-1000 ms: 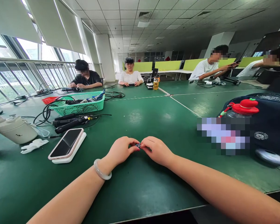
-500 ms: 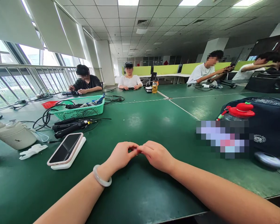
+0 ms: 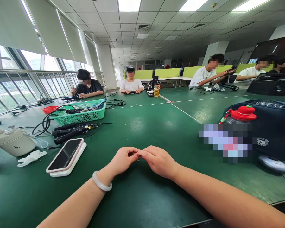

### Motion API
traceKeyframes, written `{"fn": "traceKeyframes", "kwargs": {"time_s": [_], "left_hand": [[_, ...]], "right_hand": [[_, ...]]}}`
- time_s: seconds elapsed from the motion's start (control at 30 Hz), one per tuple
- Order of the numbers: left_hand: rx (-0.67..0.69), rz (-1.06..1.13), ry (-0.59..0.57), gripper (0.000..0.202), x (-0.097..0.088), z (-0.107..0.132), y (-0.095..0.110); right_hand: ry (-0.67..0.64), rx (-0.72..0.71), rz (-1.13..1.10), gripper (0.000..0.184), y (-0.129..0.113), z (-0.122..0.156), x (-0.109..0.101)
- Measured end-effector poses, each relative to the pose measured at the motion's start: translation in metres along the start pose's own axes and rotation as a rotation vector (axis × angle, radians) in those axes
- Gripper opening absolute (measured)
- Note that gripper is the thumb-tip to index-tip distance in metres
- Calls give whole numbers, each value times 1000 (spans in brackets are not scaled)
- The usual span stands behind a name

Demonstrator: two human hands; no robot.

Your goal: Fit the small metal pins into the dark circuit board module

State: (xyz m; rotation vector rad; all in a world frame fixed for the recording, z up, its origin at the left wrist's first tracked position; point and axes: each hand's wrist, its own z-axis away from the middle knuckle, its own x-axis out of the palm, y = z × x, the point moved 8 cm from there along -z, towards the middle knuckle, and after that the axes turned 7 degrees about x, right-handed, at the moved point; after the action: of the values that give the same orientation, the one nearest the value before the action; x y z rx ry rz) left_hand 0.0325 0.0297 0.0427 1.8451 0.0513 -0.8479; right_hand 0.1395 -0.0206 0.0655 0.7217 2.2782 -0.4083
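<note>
Tiny piece [image 3: 138, 160]: glinting, mostly hidden | left grip [image 3: 123, 161], right grip [image 3: 160, 162]: both pinching it

A pink-edged phone [image 3: 66, 154] lies near a green basket [image 3: 90, 116].

Own hands: 2 – left hand [image 3: 123, 161] and right hand [image 3: 160, 162], centre frame, 1 small item [image 3: 138, 160] between, mostly hidden. 1 bracelet [image 3: 102, 181].
Left of frame: 1 phone [image 3: 66, 154], 1 white slab [image 3: 76, 158], 1 green basket [image 3: 85, 117], 1 red basket [image 3: 49, 109], 1 beige pouch [image 3: 17, 144]. Cables [image 3: 44, 123] – too tangled to count.
Right of frame: 1 red-lidded bottle [image 3: 243, 114], 1 dark bag [image 3: 273, 126].
Upper frame: 3 lit panels [image 3: 129, 5], 5 other people [image 3: 131, 85].
</note>
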Motion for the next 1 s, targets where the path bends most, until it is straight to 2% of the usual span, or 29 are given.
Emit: {"fn": "traceKeyframes", "kwargs": {"time_s": [0.5,1.0], "left_hand": [[-5,79,-16,24,5,1,-1],[-6,63,-36,23,5,1,0]], "right_hand": [[4,-2,4,36,0,1,1],[1,2,8,35,-1,0,0]]}}
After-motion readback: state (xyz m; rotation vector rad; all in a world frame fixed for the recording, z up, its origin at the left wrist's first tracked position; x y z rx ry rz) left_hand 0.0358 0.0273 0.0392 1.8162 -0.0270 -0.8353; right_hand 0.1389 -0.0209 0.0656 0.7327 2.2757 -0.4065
